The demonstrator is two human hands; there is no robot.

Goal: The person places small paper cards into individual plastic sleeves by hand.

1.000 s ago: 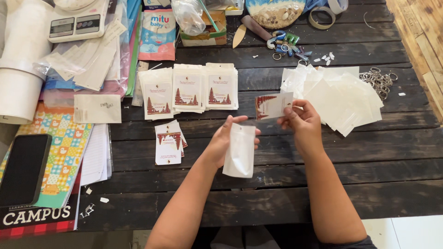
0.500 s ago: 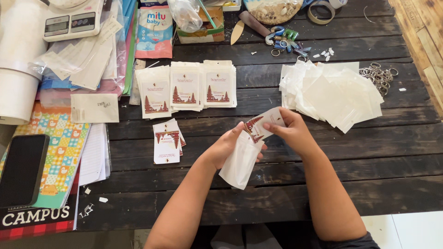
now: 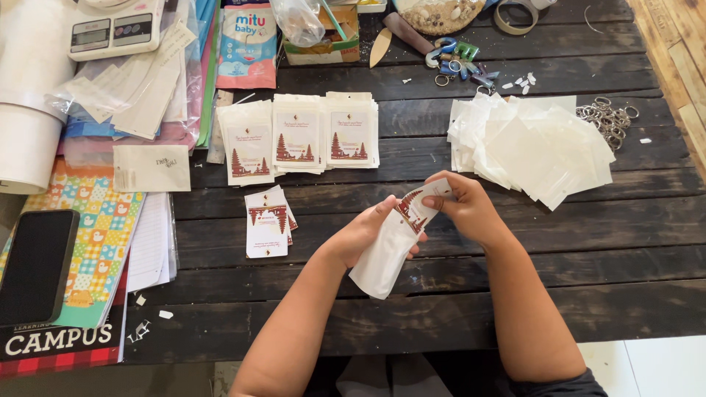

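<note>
Left hand [image 3: 360, 237] pinching small translucent white plastic pouch [image 3: 382, 257] near its mouth; right hand [image 3: 467, 209] fingers clamped on printed white card with red tree design [image 3: 414, 209], entering pouch. Judged light, flimsy, slippery; best gripped at edges.

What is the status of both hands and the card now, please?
Left hand holds the small frosted plastic pouch. Right hand feeds the white printed card with red trees into its mouth, partly in. Nothing in the way.
</note>
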